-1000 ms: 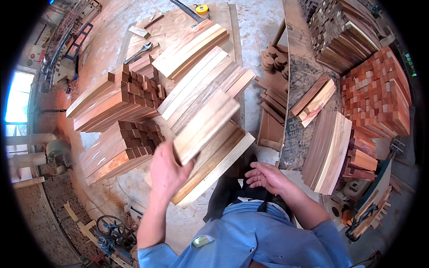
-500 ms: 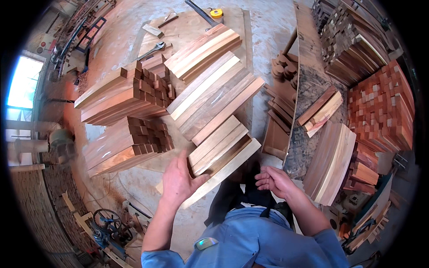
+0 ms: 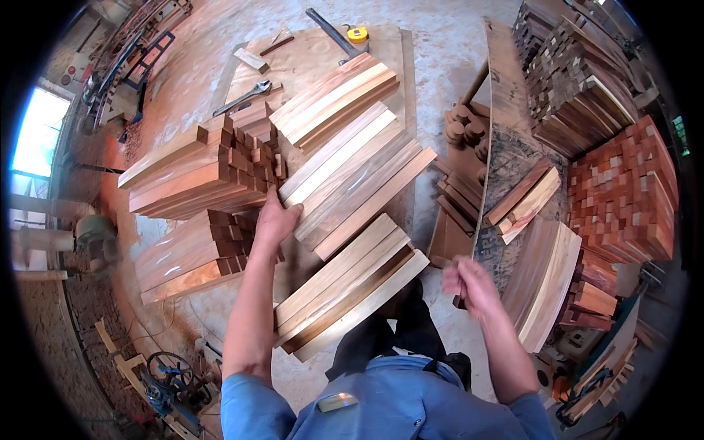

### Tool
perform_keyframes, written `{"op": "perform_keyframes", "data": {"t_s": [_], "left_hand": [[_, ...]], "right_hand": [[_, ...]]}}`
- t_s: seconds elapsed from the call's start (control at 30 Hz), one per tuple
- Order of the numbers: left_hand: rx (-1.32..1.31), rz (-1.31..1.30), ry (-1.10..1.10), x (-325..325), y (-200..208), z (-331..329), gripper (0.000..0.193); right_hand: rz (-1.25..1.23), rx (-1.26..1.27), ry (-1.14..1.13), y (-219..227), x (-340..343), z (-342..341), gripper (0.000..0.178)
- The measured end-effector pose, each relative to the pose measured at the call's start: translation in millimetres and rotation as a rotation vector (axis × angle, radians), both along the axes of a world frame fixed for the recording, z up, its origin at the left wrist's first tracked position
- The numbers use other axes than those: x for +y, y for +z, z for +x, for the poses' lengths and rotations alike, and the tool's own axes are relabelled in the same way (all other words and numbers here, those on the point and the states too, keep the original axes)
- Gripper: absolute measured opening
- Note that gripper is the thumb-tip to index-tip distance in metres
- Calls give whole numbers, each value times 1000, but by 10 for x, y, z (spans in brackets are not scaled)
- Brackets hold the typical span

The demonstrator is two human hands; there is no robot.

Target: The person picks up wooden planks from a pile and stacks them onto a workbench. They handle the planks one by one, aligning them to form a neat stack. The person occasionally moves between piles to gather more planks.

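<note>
Your left hand [image 3: 276, 220] is at the lower-left end of the middle stack [image 3: 359, 180], with the thumb against the end of the boards and the fingers pointing away from you; the far side of the hand is hidden, so you cannot tell whether it grips a board or only touches; your right hand [image 3: 473, 284] is apart from the stacks, in the air in front of your body, its fingers curled inward; it is blurred, and you cannot tell whether it is fully closed or holds anything.

The middle stack lies slantwise in front of you, its pale boards side by side; the near stack [image 3: 341, 286] sits between it and your body, just to the right of your left forearm; the far stack [image 3: 334, 99] lies beyond, on the brown surface [image 3: 385, 77]; to the left of your hand are the upper pile [image 3: 180, 176] and the lower pile [image 3: 183, 253], both with reddish, stepped ends toward the middle.

Past the piles lie a wrench [image 3: 249, 95] and, farther off, an offcut [image 3: 251, 60]; a yellow tape measure [image 3: 358, 34] is just beside a dark tool [image 3: 330, 33]; at your right, a pair of boards [image 3: 524, 198] and a side stack [image 3: 546, 279] lie near the red pile [image 3: 623, 198].
</note>
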State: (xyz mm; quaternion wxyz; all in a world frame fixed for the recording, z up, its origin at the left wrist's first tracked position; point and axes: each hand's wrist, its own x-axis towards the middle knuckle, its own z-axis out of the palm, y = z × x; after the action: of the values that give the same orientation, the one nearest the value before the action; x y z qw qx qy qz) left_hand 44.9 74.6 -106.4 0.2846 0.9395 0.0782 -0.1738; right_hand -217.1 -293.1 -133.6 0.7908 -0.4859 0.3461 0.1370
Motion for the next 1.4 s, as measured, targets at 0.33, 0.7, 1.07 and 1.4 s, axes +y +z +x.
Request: {"op": "perform_keyframes", "data": {"t_s": [0.33, 0.7, 1.07, 1.4], "left_hand": [[4, 18, 10, 27, -2, 60, 71], [0, -69, 112, 108, -119, 44, 60], [12, 34, 161, 39, 12, 83, 53], [-191, 31, 130, -213, 833, -322, 53]], "right_hand": [[-1120, -459, 499, 526, 117, 3042, 49], [-992, -166, 708, 450, 446, 3839, 65], [-1043, -159, 664, 319, 442, 3934, 59], [-1090, -430, 466, 1023, 259, 3613, 56]]}}
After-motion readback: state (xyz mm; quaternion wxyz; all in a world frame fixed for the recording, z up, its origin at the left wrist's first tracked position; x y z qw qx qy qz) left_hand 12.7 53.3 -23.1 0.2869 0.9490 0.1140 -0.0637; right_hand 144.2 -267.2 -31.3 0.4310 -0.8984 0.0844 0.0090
